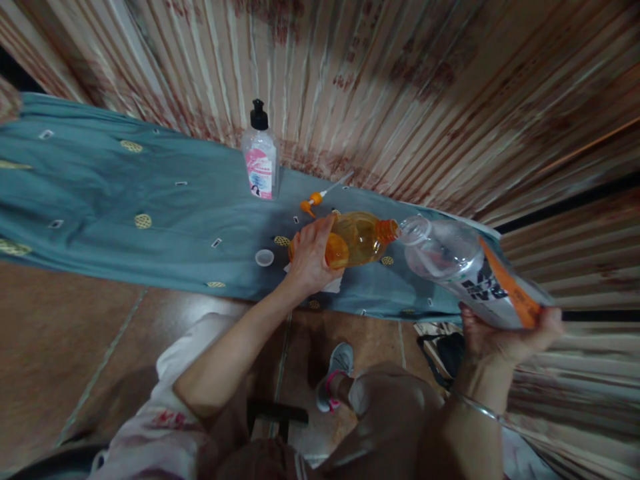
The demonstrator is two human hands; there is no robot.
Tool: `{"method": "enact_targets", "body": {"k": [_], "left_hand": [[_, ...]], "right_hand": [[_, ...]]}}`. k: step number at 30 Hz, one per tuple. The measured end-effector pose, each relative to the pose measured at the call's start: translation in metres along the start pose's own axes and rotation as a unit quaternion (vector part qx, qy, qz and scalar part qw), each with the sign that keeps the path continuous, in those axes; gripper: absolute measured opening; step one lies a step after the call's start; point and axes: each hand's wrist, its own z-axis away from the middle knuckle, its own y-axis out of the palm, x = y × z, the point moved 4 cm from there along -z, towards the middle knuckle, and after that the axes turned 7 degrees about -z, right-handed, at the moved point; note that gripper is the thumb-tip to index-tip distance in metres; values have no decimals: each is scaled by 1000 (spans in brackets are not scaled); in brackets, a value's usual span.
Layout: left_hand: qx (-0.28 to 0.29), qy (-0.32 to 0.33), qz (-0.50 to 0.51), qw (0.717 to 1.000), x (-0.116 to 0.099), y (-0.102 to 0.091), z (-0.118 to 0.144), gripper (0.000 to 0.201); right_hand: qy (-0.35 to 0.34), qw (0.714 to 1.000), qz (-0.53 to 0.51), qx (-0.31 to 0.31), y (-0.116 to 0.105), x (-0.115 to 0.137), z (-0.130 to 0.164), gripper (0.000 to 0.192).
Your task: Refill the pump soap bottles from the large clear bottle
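While three bottles show in all, only two are in hand. Furthest left stands one clear pump bottle (260, 160) with a black pump top and a pink-and-white label, upright at the back of the worktop (125, 200), which is draped in a teal cloth dotted with small yellow and white motifs. Nearer the front edge lies one small round translucent cap (264, 257), apart from everything else. Just right of the pump bottle, one loose pump head (315, 199) with an orange collar and a thin clear tube lies flat on the cloth.

Next comes the left hand (309, 257), fingers curled closed around the base of one amber bottle (357, 238) — translucent orange-yellow, with an orange neck, tipped on its side so its mouth points right. A bit of white paper (333, 285) peeks out under that hand. The amber bottle's neck meets the open mouth of one large clear bottle (455, 263), which is tilted, mouth up-left, and held out past the right end of the worktop. This clear bottle carries a white label with dark lettering and an orange band, and looks mostly empty. The right hand (500, 337) cups it from below near its base, fingers wrapped up around it — a thin bangle (475, 405) sits on that wrist.
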Motion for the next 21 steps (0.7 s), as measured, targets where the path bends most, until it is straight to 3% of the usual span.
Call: {"method": "enact_targets", "body": {"k": [21], "left_hand": [[-9,15,-5,1000,1,1,1,100]], "right_hand": [[0,1000,-15,19,-2,-1,-3,54]]}}
